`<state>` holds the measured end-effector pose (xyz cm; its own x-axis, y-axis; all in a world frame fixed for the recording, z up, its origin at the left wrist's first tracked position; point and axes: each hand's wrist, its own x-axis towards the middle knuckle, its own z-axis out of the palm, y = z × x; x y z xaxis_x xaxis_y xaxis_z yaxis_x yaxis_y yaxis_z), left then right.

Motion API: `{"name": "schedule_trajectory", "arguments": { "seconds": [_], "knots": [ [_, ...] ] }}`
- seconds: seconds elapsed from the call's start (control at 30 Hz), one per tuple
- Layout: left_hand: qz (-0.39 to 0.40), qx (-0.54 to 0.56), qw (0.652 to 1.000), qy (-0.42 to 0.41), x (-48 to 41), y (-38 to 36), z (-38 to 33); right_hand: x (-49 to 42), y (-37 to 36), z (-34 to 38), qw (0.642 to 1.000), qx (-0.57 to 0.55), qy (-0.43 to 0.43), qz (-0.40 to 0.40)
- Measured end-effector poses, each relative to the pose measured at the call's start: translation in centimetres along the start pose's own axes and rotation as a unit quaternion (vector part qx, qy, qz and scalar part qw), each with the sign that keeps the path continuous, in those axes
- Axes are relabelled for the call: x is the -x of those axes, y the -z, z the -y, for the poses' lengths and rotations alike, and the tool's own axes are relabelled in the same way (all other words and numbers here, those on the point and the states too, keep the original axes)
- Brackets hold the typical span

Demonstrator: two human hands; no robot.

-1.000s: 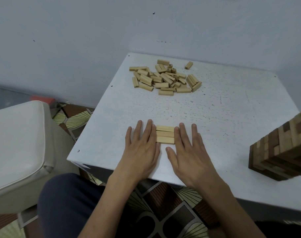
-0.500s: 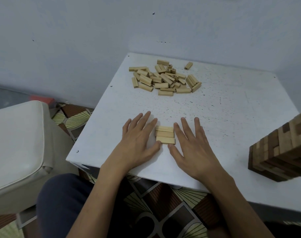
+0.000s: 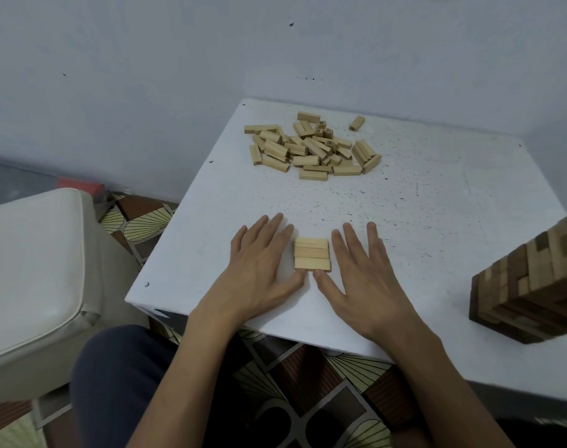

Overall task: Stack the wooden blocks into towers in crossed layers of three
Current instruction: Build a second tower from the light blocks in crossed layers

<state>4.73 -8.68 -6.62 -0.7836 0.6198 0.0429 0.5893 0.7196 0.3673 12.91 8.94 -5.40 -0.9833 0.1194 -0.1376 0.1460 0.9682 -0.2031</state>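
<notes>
Both hands lie flat and palm down, fingers straight and slightly spread, holding nothing. The left hand (image 3: 259, 273) sits just left of the layer of three blocks (image 3: 312, 254) and the right hand (image 3: 363, 279) just right of it. Both thumb tips meet at the layer's near edge, though whether they touch the wood cannot be told.

The layer is three pale blocks lying side by side, long sides touching, near the front edge of the white table (image 3: 421, 205), whose top is flecked with dark specks. Well beyond the layer, toward the wall, lies the loose pile (image 3: 311, 150) of the same pale blocks, with a single block (image 3: 356, 123) apart at its far right. Far right of the layer stands a built tower (image 3: 531, 286) of dark and light wood, cut off by the frame.

Left of the layer, off the table, are a cream cushion (image 3: 27, 270) and patterned floor tiles (image 3: 140, 221). The wall (image 3: 146, 76) is pale blue-grey.

Pile blocks carry printed numbers; "20" and "38" can be read.
</notes>
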Motion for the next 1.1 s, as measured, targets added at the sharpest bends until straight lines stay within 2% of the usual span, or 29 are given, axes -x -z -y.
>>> {"name": "schedule_trajectory", "arguments": {
  "seconds": [0.13, 0.23, 0.33, 0.5, 0.8, 1.03, 1.1],
  "knots": [
    [0.027, -0.082, 0.996, 0.014, 0.8, -0.1, -0.9, 0.4, -0.5, 0.1, 0.999, 0.039, -0.006, 0.004],
    [0.028, -0.090, 0.995, 0.012, 1.4, -0.4, -1.8, 0.6, -1.0, 0.2, 0.999, 0.047, -0.002, 0.002],
    [-0.008, -0.084, 0.996, -0.005, 1.8, -1.3, -2.0, 0.8, -1.2, 0.3, 0.999, 0.051, 0.004, 0.000],
    [-0.043, -0.139, 0.989, -0.016, 1.7, -2.4, -1.7, 0.9, -1.3, 0.6, 0.998, 0.052, 0.008, 0.017],
    [-0.046, -0.165, 0.985, -0.026, 1.6, -2.5, -1.4, 0.7, -1.4, 0.5, 0.999, 0.048, 0.011, 0.018],
    [0.034, -0.072, 0.997, 0.018, 1.3, -0.6, -1.5, 0.4, 0.3, 0.2, 0.999, -0.003, -0.015, 0.040],
    [0.033, -0.055, 0.998, 0.021, 0.5, 0.1, -1.3, -0.1, 1.2, 0.1, 0.999, -0.032, -0.018, 0.018]
  ]
}}
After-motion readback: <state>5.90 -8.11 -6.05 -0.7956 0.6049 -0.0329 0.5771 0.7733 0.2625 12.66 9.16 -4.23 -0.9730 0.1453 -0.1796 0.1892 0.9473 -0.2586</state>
